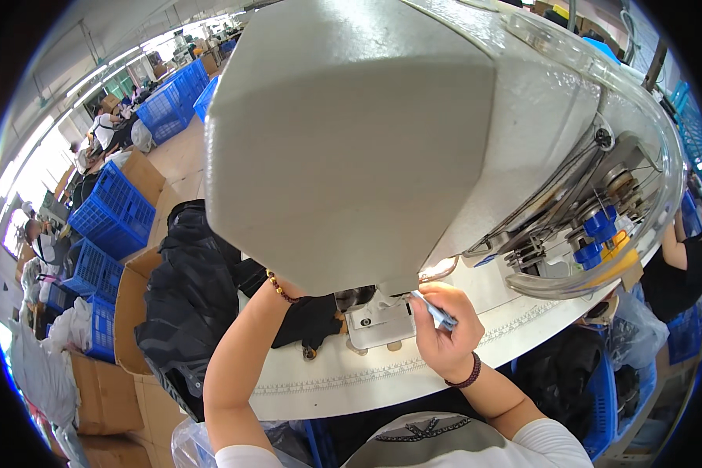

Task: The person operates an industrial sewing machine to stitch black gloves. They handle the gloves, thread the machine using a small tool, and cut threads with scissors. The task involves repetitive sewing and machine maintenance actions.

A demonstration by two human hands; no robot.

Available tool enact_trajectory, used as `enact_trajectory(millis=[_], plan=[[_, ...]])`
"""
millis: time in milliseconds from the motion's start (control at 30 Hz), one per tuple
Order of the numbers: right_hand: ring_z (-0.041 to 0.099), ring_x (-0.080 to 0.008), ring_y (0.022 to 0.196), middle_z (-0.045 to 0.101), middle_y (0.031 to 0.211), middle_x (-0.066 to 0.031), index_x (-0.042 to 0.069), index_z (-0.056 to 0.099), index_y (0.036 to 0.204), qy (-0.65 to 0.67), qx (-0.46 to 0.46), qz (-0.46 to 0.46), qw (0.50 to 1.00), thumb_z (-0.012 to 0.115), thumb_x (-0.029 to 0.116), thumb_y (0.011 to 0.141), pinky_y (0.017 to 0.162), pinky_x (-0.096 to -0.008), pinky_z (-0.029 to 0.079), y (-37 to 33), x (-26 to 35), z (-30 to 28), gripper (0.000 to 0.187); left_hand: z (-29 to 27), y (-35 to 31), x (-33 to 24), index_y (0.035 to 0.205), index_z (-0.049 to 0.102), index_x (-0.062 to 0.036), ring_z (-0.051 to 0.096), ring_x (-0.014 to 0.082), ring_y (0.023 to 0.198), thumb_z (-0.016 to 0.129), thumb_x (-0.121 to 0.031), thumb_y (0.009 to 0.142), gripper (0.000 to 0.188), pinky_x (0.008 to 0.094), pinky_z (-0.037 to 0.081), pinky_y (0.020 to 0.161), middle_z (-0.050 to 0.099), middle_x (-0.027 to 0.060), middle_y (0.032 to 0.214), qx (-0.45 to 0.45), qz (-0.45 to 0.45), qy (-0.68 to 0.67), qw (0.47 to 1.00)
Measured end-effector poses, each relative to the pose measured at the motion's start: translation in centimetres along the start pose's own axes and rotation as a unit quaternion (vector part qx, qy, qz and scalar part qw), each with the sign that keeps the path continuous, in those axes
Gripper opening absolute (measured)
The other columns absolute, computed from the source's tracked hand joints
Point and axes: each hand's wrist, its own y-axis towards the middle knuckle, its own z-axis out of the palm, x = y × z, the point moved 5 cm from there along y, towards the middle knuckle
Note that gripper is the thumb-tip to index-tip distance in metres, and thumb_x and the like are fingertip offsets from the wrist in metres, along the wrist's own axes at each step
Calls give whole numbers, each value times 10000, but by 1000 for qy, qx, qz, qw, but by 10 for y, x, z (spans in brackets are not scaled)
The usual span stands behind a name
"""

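Right hand (444,331) holds tool (434,310) pointing up-left.

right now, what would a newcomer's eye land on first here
A big grey sewing machine head fills the upper middle, hiding the left hand. Just below it, the right hand pinches a small blue tool near the needle area. Stacked blue crates line the left.
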Motion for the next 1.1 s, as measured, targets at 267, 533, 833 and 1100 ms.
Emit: enact_trajectory(millis=[267, 533, 833, 1100], plan=[[590, -192, 709, 569, 815, -167, -23, 432, 891, 75, -24, 25, 997, 531, -8, 793, 648, -291, 494, -14, -23, -3, 140, 2, 4, 1, 885, 597, -80, 550, 191, 783, 534, -196, 775, 172, 298, 441, 686, 596, 33, 864, 1, 5, -6, 1000], [590, -179, 711, 562, 811, -151, -16, 417, 904, 185, -72, 96, 975, 495, 21, 826, 655, -309, 516, -16, -31, 2, 117, -3, -1, -1, 893, 597, -79, 551, 192, 792, 537, -199, 777, 177, 298, 441, 693, 597, 34, 872, 8, -9, -3, 1000], [588, -178, 695, 551, 808, -145, -17, 418, 895, 207, -93, 116, 967, 494, 30, 827, 633, -315, 525, -18, -33, -2, 112, -2, -4, -1, 902, 597, -79, 552, 194, 803, 541, -202, 779, 183, 297, 440, 701, 598, 35, 882, 21, -15, -1, 1000], [570, -179, 663, 530, 827, -163, -18, 410, 896, 155, -113, 114, 975, 485, 47, 828, 606, -328, 534, -34, -40, -36, 120, 6, -9, -2, 911, 597, -79, 553, 195, 812, 544, -204, 780, 188, 296, 440, 708, 598, 36, 891, 43, -16, -4, 999]])
